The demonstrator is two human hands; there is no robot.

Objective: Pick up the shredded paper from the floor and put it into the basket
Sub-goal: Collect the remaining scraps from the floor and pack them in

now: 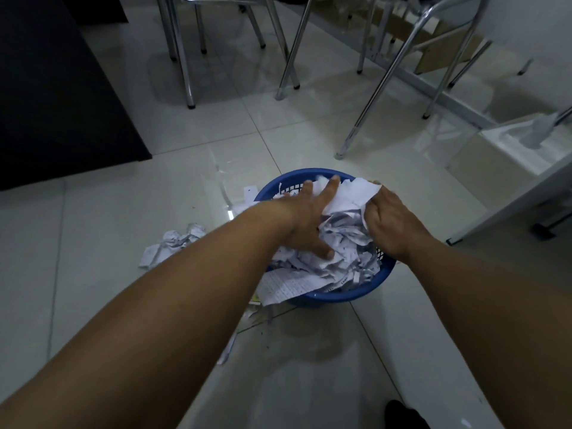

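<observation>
Well along, judging by the heap. Shredded paper [337, 243] piled above the rim of the blue basket [340, 297], some draped over the near edge. Pressing down with the left hand [306, 218], fingers [329, 190] spread flat; gripping a larger piece at the far rim with the right hand [387, 221], fingers curled round it. Still to gather from the floor [123, 212]: a crumpled clump [173, 243] left of the basket and thin strips [229, 345] nearer, possibly more hidden under the forearm.

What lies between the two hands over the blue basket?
The head view shows shredded paper, heaped in the basket, filling the gap between the left hand, pressing on it, and the right hand, gripping some.
</observation>
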